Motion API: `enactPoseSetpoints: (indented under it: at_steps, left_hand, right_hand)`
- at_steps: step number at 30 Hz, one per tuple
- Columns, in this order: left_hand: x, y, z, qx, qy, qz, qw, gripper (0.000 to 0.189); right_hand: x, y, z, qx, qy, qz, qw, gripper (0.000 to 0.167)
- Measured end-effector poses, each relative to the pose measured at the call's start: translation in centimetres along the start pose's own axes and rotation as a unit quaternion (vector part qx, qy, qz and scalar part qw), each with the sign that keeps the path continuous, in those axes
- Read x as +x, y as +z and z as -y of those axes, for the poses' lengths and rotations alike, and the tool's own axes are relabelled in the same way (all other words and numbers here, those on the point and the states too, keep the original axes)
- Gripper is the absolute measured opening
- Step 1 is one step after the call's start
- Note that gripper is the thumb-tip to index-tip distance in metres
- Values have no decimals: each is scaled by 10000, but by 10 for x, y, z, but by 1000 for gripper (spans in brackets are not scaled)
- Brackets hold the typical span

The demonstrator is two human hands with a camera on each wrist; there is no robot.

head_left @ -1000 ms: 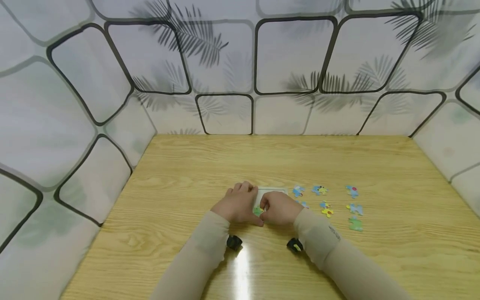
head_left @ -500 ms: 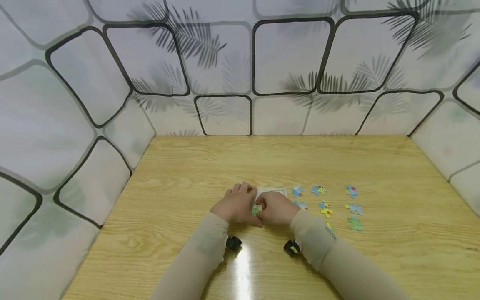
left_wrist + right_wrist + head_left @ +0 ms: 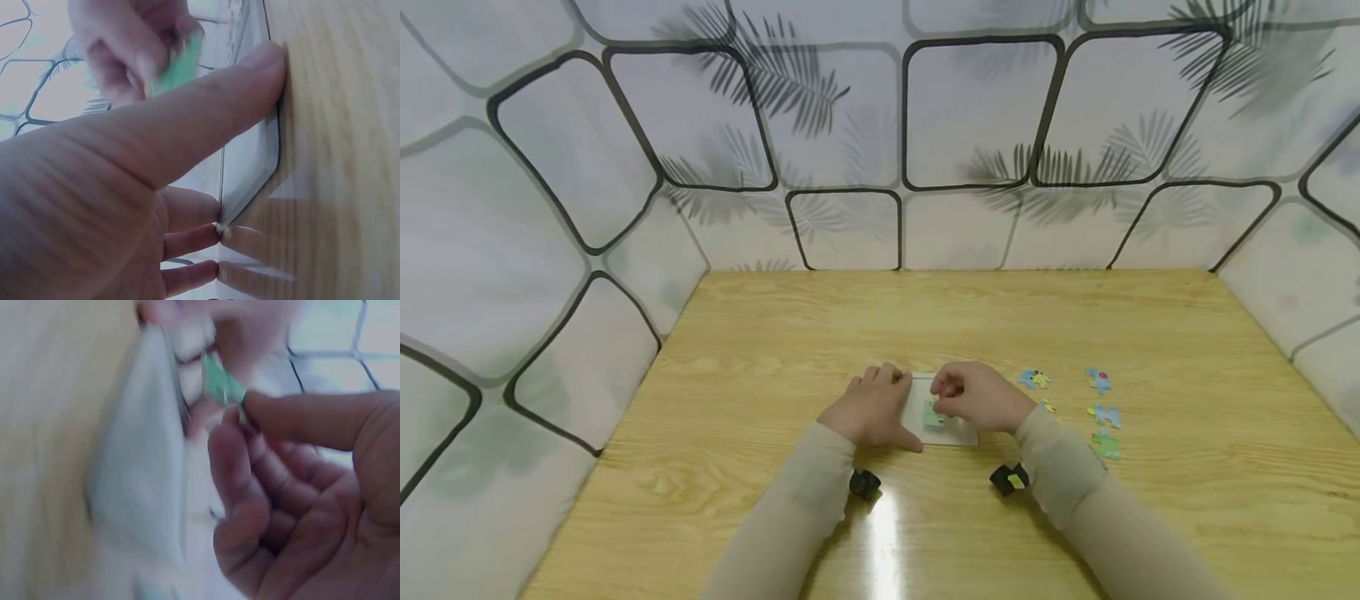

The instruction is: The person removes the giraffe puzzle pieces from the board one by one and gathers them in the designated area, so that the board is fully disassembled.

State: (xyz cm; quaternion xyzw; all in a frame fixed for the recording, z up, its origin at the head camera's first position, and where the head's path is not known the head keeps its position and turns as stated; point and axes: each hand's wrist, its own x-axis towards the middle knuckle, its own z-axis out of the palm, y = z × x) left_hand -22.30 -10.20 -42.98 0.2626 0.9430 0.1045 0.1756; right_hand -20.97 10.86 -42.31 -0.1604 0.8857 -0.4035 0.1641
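Observation:
A green jigsaw puzzle piece (image 3: 932, 415) is pinched between the thumb and index finger of my right hand (image 3: 983, 397). The right wrist view shows this green piece (image 3: 219, 381) tilted and raised above a shallow white puzzle tray (image 3: 140, 456). My left hand (image 3: 871, 408) rests at the left side of the white tray (image 3: 958, 434). In the left wrist view its straight thumb (image 3: 212, 112) presses on the tray's rim, while the other fingertips touch the tray's edge near a corner. The tray's visible floor is plain white.
Several loose puzzle pieces lie to the right on the wooden table (image 3: 775, 333), among them a blue and yellow piece (image 3: 1036, 379), a blue piece with a red spot (image 3: 1099, 381) and a green piece (image 3: 1106, 443). My right hand and sleeve hide others. Patterned walls bound the table.
My right hand has moved right and away from the left hand, lifting the green piece off the tray's left part. The left hand stays at the tray.

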Motion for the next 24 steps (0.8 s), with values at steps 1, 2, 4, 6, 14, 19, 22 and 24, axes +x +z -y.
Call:
enactPoseSetpoints:
  at_steps: [1,2,4,6,14,19,22,24]
  left_hand:
    - [0,0,0,-28,8,-27,10000,110]
    - [1,-1,1,-53,21,-42,10000,110]
    - [0,-2,3,-119,40,-37,9999,110]
    - [-2,-3,5,-180,24,-13,9998,110]
    - [-12,-8,15,-351,-122,-112,9992,104]
    - [-14,-8,17,-508,-158,-163,9985,104]
    - [-15,-8,19,-683,-145,-125,9975,106]
    - [-15,-9,24,-831,-171,-122,9963,106]
  right_hand:
    - [-5,-8,-5,49,-43,20,10000,20]
    - [-10,-15,-10,59,-63,47,10000,21]
    - [-22,-28,-21,-24,-65,121,9999,20]
    - [-32,-36,-31,-88,-9,217,9997,15]
    - [-42,-34,-42,-592,-17,527,9968,9]
    - [-35,-27,-42,-1169,-216,567,9913,12]
    - [-36,-26,-40,-1342,-315,591,9887,9]
    - [-39,-30,-38,-1283,-265,523,9900,7]
